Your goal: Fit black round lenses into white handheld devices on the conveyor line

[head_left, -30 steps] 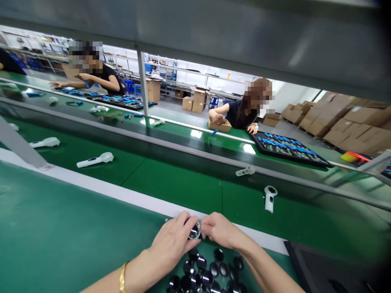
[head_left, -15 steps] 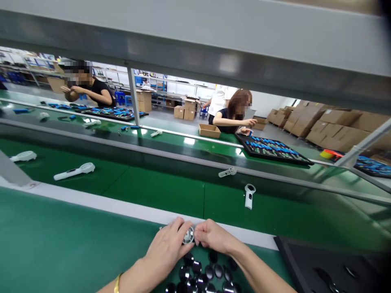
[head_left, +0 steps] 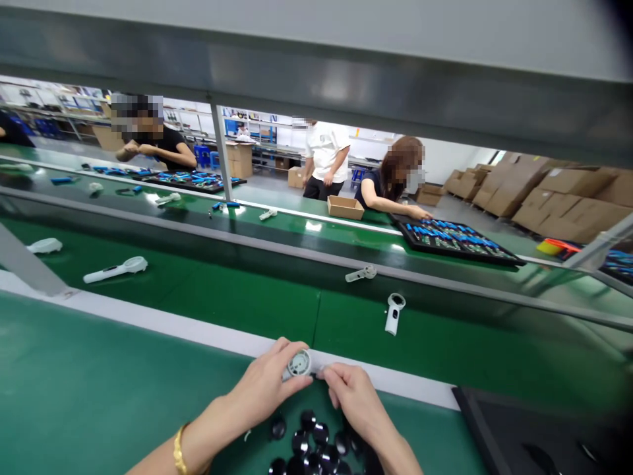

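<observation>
My left hand (head_left: 267,379) is closed around a white plastic housing with a round ring-shaped head (head_left: 299,363), the ring facing up between thumb and fingers. Just right of the ring, my right hand (head_left: 353,399) pinches something small and pale, with a dark bit near the fingertips; its kind is too small to tell. Below the hands lies a cluster of glossy black round pieces (head_left: 320,433) on the green bench top (head_left: 99,389). Part of the cluster is hidden by my right hand and forearm.
Beyond the bench's pale edge runs a green belt (head_left: 222,303) carrying white handled housings (head_left: 116,270) (head_left: 394,315). A black tray (head_left: 524,422) stands at right. A grey shelf beam (head_left: 316,72) crosses overhead. Co-workers sit opposite by trays of blue parts (head_left: 455,237).
The white housing's ring is turned more into view, and my right hand has shifted right and down. Housings on the belt have slid left. The co-worker opposite reaches lower onto the tray.
</observation>
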The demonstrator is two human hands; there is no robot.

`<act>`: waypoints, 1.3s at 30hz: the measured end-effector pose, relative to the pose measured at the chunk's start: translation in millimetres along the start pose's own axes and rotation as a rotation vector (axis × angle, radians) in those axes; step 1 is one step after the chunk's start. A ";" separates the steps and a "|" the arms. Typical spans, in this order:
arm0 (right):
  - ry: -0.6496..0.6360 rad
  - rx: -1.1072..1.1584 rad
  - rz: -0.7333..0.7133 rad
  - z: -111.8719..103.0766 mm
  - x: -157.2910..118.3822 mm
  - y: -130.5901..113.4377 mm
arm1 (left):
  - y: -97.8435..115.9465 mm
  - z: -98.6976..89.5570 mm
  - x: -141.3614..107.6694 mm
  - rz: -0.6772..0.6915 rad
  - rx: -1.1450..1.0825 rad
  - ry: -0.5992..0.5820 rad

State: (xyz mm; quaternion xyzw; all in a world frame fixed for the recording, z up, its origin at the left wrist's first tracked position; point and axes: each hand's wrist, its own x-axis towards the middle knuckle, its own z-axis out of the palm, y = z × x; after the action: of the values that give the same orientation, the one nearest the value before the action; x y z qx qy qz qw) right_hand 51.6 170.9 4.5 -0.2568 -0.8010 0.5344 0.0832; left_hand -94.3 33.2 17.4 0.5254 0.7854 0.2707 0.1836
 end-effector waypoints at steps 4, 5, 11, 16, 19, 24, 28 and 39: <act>0.107 0.211 0.040 -11.6 0.5 5.5 | -28.5 -30.5 33.7 -0.134 0.188 0.120; 0.135 0.298 0.067 -14.6 0.6 7.3 | -38.1 -39.2 45.6 -0.188 0.291 0.141; 0.229 0.661 0.181 -23.4 6.3 21.6 | -71.2 -75.6 116.0 -0.327 0.564 0.146; 0.219 0.815 0.154 -21.2 14.6 31.4 | -38.0 -45.1 181.6 -0.122 0.511 0.155; 0.193 0.758 0.118 -16.5 18.5 37.1 | -13.3 -9.4 226.7 -0.028 0.436 0.146; 0.194 0.656 0.052 -9.4 24.4 44.8 | 2.4 25.5 270.3 -0.021 0.270 0.160; 0.203 0.621 0.058 -8.5 25.3 43.5 | -0.6 14.6 266.9 -0.071 0.077 0.130; 0.163 0.468 0.103 -13.1 13.2 28.8 | -10.4 -46.0 65.5 -0.259 -0.934 -0.356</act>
State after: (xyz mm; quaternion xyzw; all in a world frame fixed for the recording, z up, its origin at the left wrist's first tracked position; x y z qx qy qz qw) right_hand 55.0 196.8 -17.8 -0.3133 -0.6318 0.6865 0.1771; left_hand -153.1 79.9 46.9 0.3238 0.5961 0.4741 0.5613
